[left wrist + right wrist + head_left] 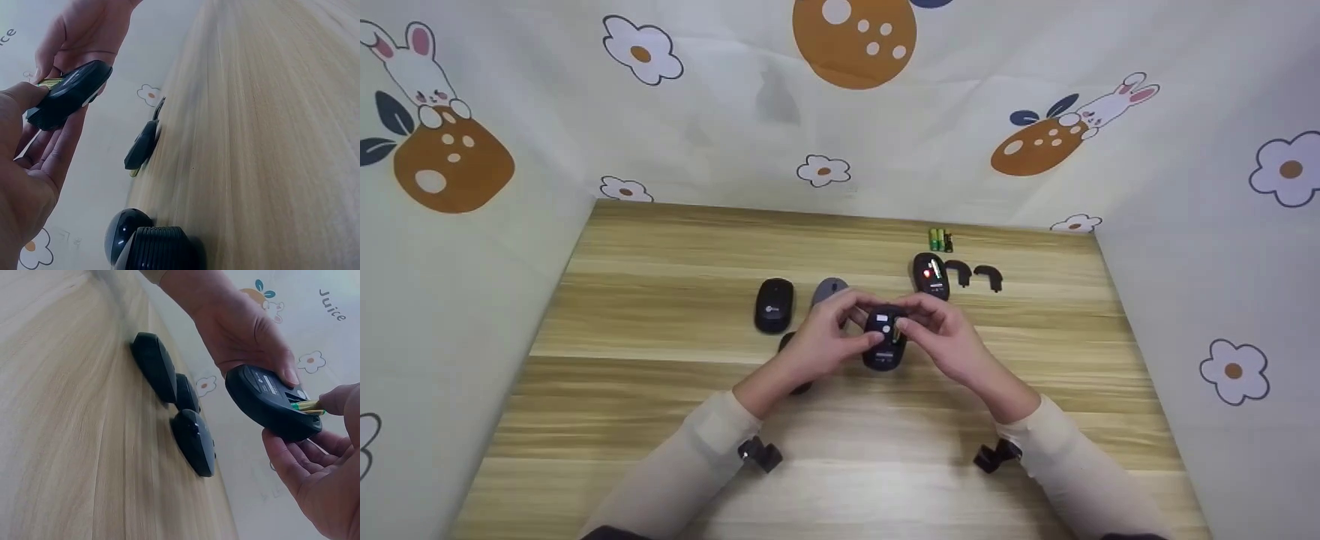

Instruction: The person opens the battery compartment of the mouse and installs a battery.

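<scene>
A black computer mouse (884,352) is held underside up above the table, between both hands. My left hand (829,330) grips its left side, thumb on the underside and fingers beneath. My right hand (949,341) holds the other side, fingers under the shell. Its thumb touches a yellow-green battery (305,405) that sticks up from the open battery compartment. How deep the battery sits is partly hidden by the thumb. Just beyond the hands lies another upturned black mouse (930,279), with a battery in its open compartment and a red light showing.
Two curved black covers (958,271) (990,277) lie right of the upturned mouse, with several small batteries (939,240) behind. Left of the hands are a black mouse (774,306), a grey mouse (831,287) and a dark mouse (802,388) partly under the left forearm. Patterned fabric (720,135) encloses the table.
</scene>
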A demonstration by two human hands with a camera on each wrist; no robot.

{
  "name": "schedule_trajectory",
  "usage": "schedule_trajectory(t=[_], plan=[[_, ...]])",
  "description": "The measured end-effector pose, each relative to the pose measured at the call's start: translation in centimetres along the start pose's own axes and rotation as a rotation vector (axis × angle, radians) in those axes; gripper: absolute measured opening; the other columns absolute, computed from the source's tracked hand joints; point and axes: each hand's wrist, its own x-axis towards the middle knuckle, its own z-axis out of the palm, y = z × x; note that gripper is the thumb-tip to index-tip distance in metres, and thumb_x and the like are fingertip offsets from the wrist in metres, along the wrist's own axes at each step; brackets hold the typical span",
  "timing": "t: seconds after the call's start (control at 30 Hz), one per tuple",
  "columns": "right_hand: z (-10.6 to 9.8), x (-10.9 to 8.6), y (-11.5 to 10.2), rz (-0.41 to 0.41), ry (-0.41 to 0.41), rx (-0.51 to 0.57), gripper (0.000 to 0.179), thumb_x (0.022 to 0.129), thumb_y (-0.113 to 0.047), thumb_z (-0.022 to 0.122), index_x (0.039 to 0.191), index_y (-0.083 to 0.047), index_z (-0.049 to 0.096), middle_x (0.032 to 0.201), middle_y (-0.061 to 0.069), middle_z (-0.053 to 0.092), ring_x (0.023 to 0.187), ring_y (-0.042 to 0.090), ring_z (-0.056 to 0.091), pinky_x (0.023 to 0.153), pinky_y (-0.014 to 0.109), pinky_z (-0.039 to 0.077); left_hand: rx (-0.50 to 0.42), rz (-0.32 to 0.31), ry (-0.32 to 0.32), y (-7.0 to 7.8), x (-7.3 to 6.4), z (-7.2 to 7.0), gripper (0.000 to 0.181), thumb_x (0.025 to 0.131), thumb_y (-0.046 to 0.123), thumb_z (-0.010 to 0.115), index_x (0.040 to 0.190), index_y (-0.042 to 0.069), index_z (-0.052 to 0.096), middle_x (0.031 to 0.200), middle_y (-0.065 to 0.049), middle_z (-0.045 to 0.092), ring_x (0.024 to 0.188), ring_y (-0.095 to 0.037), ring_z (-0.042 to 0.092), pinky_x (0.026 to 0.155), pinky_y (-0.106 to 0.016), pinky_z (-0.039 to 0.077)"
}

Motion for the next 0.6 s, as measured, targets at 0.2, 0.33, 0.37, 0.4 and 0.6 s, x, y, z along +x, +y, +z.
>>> schedule_trajectory(t=[0.2,0.33,0.37,0.4,0.6], plan=[[0.0,-0.08,-0.09,-0.019,0.008,-0.033,0.028,0.104,-0.005,0.074,0.131,0.005,0.071,0.122,0.018,0.077,0.109,0.022,0.074,0.099,0.031,0.062,0.022,-0.008,0.004,0.1,-0.03,0.03,0.042,0.096,0.011,0.087,0.136,0.009,0.072,0.124,-0.001,0.071,0.102,-0.019,0.071,0.096,-0.061,0.06],[-0.02,-0.09,0.09,-0.034,0.025,-0.037,0.025,0.104,-0.002,0.072,0.127,0.005,0.071,0.119,0.018,0.078,0.107,0.021,0.075,0.098,0.032,0.062,0.031,-0.022,-0.008,0.36,-0.09,0.11,0.043,0.096,0.015,0.088,0.136,0.011,0.072,0.123,0.0,0.071,0.103,-0.019,0.07,0.088,-0.046,0.064],[-0.04,-0.12,0.13,-0.037,0.033,-0.035,0.024,0.103,-0.001,0.072,0.127,0.006,0.071,0.119,0.018,0.078,0.105,0.021,0.075,0.097,0.032,0.063,0.03,-0.023,-0.013,0.45,-0.09,0.12,0.044,0.096,0.016,0.088,0.136,0.011,0.072,0.123,0.0,0.07,0.103,-0.019,0.07,0.086,-0.043,0.065],[-0.06,-0.15,0.17,-0.041,0.039,-0.03,0.023,0.103,0.0,0.072,0.126,0.007,0.071,0.118,0.019,0.078,0.104,0.021,0.075,0.097,0.033,0.063,0.032,-0.023,-0.017,0.49,-0.07,0.13,0.044,0.096,0.017,0.089,0.136,0.011,0.072,0.123,0.0,0.07,0.103,-0.019,0.07,0.084,-0.04,0.065],[-0.04,-0.42,0.35,-0.052,0.058,-0.057,0.028,0.105,-0.004,0.072,0.133,0.002,0.071,0.119,0.016,0.078,0.105,0.023,0.076,0.095,0.035,0.065,0.034,-0.026,-0.007,0.45,0.17,0.17,0.044,0.096,0.015,0.088,0.137,0.011,0.071,0.124,0.0,0.071,0.102,-0.019,0.071,0.084,-0.04,0.065]])
